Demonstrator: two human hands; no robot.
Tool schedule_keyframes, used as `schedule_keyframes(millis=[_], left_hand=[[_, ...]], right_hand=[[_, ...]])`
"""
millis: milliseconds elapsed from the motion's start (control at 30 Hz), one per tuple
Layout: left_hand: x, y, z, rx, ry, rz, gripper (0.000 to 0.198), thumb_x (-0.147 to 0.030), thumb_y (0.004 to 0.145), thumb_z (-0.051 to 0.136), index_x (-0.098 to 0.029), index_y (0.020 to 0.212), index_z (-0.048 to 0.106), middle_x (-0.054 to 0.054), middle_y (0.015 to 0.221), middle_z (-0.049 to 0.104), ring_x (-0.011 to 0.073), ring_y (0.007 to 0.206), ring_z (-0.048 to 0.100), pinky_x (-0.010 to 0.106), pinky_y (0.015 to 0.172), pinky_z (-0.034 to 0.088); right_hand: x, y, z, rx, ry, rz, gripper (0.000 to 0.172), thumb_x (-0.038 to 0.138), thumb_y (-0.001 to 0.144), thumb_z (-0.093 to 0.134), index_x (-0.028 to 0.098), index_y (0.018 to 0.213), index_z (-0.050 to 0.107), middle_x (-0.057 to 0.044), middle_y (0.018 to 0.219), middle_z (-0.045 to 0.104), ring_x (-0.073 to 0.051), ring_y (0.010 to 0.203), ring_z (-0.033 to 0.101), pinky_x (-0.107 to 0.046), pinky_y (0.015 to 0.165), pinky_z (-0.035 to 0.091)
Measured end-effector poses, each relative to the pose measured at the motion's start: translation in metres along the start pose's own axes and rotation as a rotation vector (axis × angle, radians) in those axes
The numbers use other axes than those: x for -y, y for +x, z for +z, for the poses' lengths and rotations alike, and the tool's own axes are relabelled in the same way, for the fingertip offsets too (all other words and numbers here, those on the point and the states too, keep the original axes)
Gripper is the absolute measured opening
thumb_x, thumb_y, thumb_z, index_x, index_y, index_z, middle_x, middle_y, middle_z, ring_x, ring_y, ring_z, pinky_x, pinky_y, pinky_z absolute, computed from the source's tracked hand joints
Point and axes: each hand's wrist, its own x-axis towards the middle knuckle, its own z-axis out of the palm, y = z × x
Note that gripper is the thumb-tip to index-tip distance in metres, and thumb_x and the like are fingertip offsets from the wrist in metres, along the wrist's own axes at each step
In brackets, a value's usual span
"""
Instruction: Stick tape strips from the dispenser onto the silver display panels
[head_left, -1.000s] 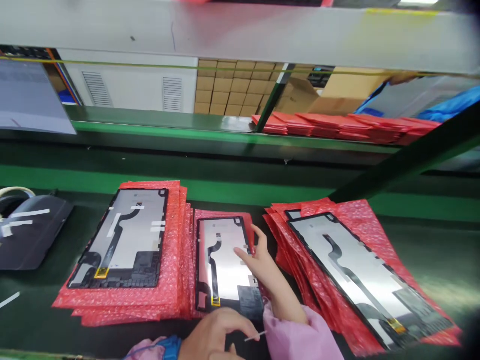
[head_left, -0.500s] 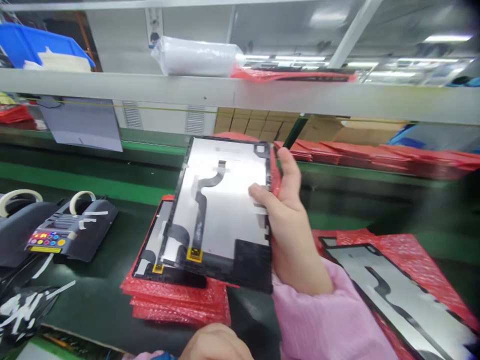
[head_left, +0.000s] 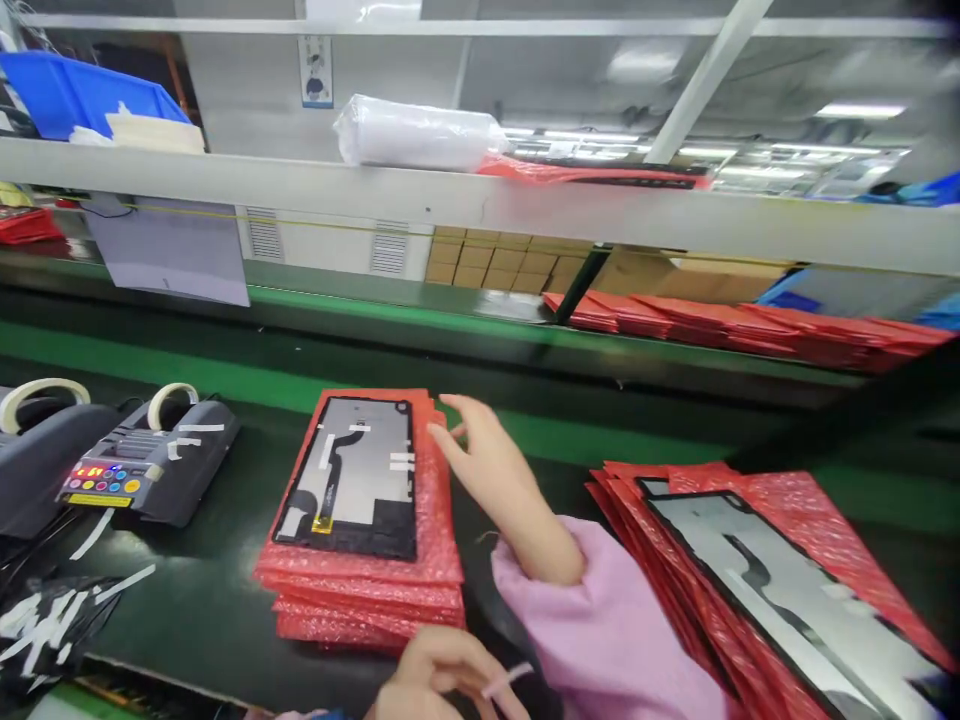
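Note:
A display panel (head_left: 352, 475) lies back side up, its black flex cable and white tape strips showing, on a stack of red bubble-wrap bags (head_left: 360, 600) on the green belt. My right hand (head_left: 487, 470) hovers open at the right edge of that stack, fingertips by the panel's top right corner. It holds nothing. My left hand (head_left: 442, 680) is at the bottom edge, fingers curled, pinching a small white strip (head_left: 510, 680). A second panel (head_left: 787, 590) rests on another fanned pile of red bags (head_left: 750, 480) to the right.
Two tape dispensers (head_left: 150, 455) (head_left: 30, 440) stand at the left, with loose tape strips (head_left: 45, 620) in front of them. A grey shelf (head_left: 525, 210) overhead carries a blue bin (head_left: 67, 95) and a wrapped white roll (head_left: 420, 130). More red bags (head_left: 712, 320) lie on the far line.
My right hand lifted a panel from the table and held it up half a second ago; now that hand is empty and open beside the left stack. The view swung up and left.

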Motion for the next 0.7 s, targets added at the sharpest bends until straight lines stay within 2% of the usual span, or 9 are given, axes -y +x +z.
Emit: schedule_keyframes(millis=[33,67,133,200,233,400,500,600,700], left_hand=[[-0.001,0.002,0.004,-0.037,-0.028,-0.011,0.037,-0.057,0.091,0.047,-0.027,0.113,0.055,0.011,0.101,0.065,0.0267,0.088,0.072,0.038,0.069,0.061],[-0.002,0.005,0.009,-0.081,-0.035,-0.003,0.03,-0.052,0.093,0.046,-0.03,0.112,0.053,0.01,0.106,0.062,0.0266,0.09,0.071,0.039,0.07,0.061],[-0.002,0.013,0.022,-0.172,-0.005,0.064,0.016,-0.042,0.095,0.045,-0.035,0.11,0.048,0.007,0.111,0.056,0.024,0.091,0.071,0.036,0.067,0.061],[0.001,0.023,0.036,-0.215,0.042,0.111,0.016,-0.036,0.096,0.045,-0.041,0.111,0.043,0.004,0.113,0.051,0.0208,0.09,0.07,0.033,0.065,0.06],[0.004,0.03,0.043,-0.202,0.052,0.116,0.018,-0.035,0.097,0.044,-0.042,0.113,0.041,0.004,0.113,0.05,0.0199,0.089,0.069,0.032,0.064,0.06],[0.029,0.059,0.075,-0.063,0.096,0.087,0.025,-0.024,0.098,0.032,-0.039,0.118,0.034,0.01,0.125,0.048,0.0226,0.095,0.067,0.037,0.067,0.059],[0.049,0.071,0.091,0.005,0.207,0.079,0.038,-0.014,0.094,0.027,-0.036,0.124,0.034,0.014,0.139,0.043,0.0253,0.107,0.064,0.041,0.075,0.058],[0.065,0.086,0.104,0.093,0.491,0.069,0.052,-0.002,0.086,0.032,-0.031,0.129,0.039,0.014,0.143,0.042,0.0258,0.12,0.056,0.047,0.092,0.053],[0.082,0.111,0.116,0.206,0.799,0.098,0.06,0.002,0.079,0.038,-0.027,0.131,0.045,0.014,0.146,0.04,0.0279,0.133,0.043,0.051,0.103,0.045]], right_hand=[[0.001,-0.01,-0.02,-0.007,0.015,-0.013,0.04,0.044,0.086,0.055,0.023,0.12,0.059,-0.011,0.125,0.058,-0.024,0.092,0.061,-0.039,0.084,0.049],[0.001,-0.021,-0.04,0.056,0.081,-0.003,0.038,0.047,0.087,0.054,0.023,0.115,0.061,-0.01,0.121,0.059,-0.023,0.09,0.06,-0.035,0.076,0.051],[-0.003,-0.049,-0.075,0.284,0.272,0.042,0.037,0.054,0.088,0.052,0.023,0.102,0.065,-0.009,0.113,0.062,-0.02,0.085,0.061,-0.027,0.06,0.049],[-0.012,-0.08,-0.099,0.428,0.375,0.084,0.036,0.057,0.084,0.059,0.022,0.091,0.067,-0.009,0.113,0.062,-0.02,0.085,0.061,-0.025,0.058,0.047],[-0.017,-0.094,-0.108,0.445,0.382,0.105,0.035,0.056,0.081,0.064,0.022,0.087,0.068,-0.009,0.115,0.061,-0.02,0.088,0.061,-0.026,0.061,0.048],[-0.044,-0.135,-0.157,0.26,0.329,0.19,0.031,0.052,0.081,0.069,0.021,0.073,0.067,-0.008,0.106,0.062,-0.02,0.089,0.061,-0.03,0.073,0.048],[-0.073,-0.137,-0.211,-0.032,0.226,0.218,0.034,0.055,0.08,0.066,0.022,0.073,0.066,-0.008,0.107,0.062,-0.023,0.096,0.06,-0.032,0.076,0.049],[-0.12,-0.126,-0.261,-0.293,0.001,0.295,0.039,0.061,0.072,0.067,0.022,0.07,0.063,-0.009,0.11,0.061,-0.028,0.102,0.057,-0.034,0.077,0.049],[-0.174,-0.108,-0.284,-0.242,-0.161,0.416,0.038,0.06,0.072,0.061,0.022,0.068,0.061,-0.006,0.081,0.062,-0.024,0.079,0.058,-0.035,0.07,0.048]])
